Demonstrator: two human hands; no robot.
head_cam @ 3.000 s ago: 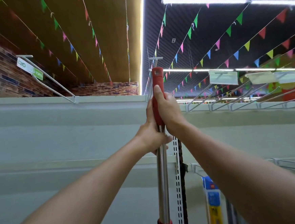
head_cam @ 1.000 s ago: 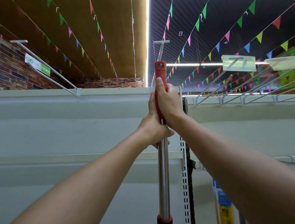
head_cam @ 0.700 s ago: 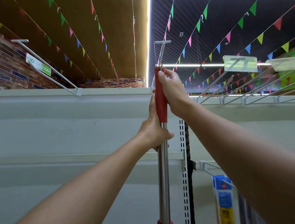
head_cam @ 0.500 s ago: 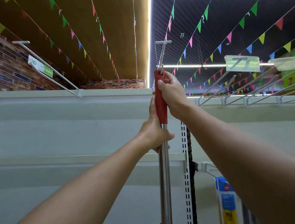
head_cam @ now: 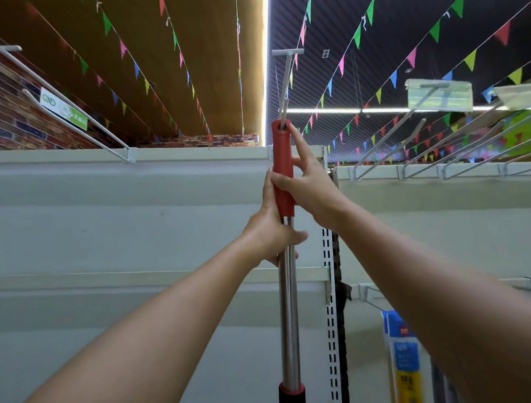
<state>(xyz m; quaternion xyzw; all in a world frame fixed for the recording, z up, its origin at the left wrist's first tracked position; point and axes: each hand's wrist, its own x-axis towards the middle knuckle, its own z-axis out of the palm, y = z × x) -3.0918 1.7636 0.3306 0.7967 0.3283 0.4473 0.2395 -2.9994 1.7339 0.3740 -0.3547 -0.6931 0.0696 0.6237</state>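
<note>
L hand (head_cam: 275, 235), R hand (head_cam: 312, 188) grip pole (head_cam: 288, 320) upright.

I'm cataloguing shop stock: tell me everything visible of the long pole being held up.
The shiny steel pole stands almost upright before pale shelving. A red plastic grip caps its top; a red-and-black collar rings it low down. The left hand grips the bare shaft just under the grip; the right hand holds the grip. A pale metal hook meets the hole in its top end.

left grip (head_cam: 270, 232): bare | right grip (head_cam: 312, 186): bare | left forearm (head_cam: 147, 334): bare to frame edge | right forearm (head_cam: 439, 286): same
</note>
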